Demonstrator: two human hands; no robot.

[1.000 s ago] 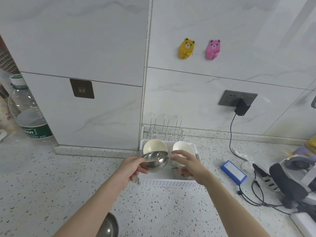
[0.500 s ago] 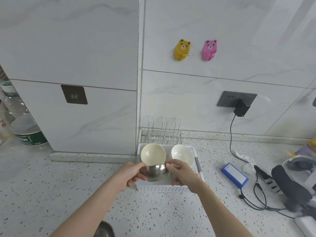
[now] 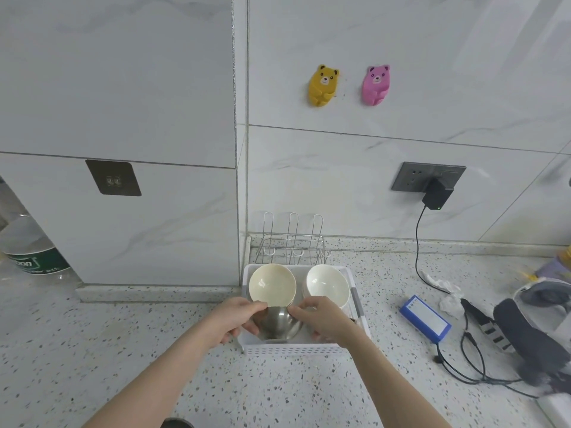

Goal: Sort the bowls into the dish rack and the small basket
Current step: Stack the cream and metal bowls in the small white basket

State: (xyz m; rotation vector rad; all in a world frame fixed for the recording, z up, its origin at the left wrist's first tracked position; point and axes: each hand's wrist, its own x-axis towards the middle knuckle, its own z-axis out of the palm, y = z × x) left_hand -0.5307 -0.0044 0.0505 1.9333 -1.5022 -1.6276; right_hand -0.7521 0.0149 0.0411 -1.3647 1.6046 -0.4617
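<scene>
A steel bowl [image 3: 279, 324] stands on edge in the front of the white dish rack [image 3: 296, 350], its outside facing me. My left hand [image 3: 230, 322] grips its left rim and my right hand [image 3: 326, 322] grips its right rim. Behind it two cream bowls lean upright in the rack: one on the left [image 3: 272, 285], one on the right [image 3: 327, 285]. A wire rack [image 3: 292, 242] stands behind against the wall. The rim of another steel bowl [image 3: 177, 423] shows at the bottom edge. No small basket is in view.
A plastic water bottle [image 3: 29, 245] stands at far left. Right of the rack lie a blue box [image 3: 425, 318], a crumpled tissue [image 3: 445, 288], black cables [image 3: 472, 362] and a dark device [image 3: 531, 335]. A charger [image 3: 437, 194] is plugged into the wall socket.
Both hands lowered the steel bowl from in front of the cream bowls down into the rack's front slot, tipping it up on edge. The camera view shifted slightly left.
</scene>
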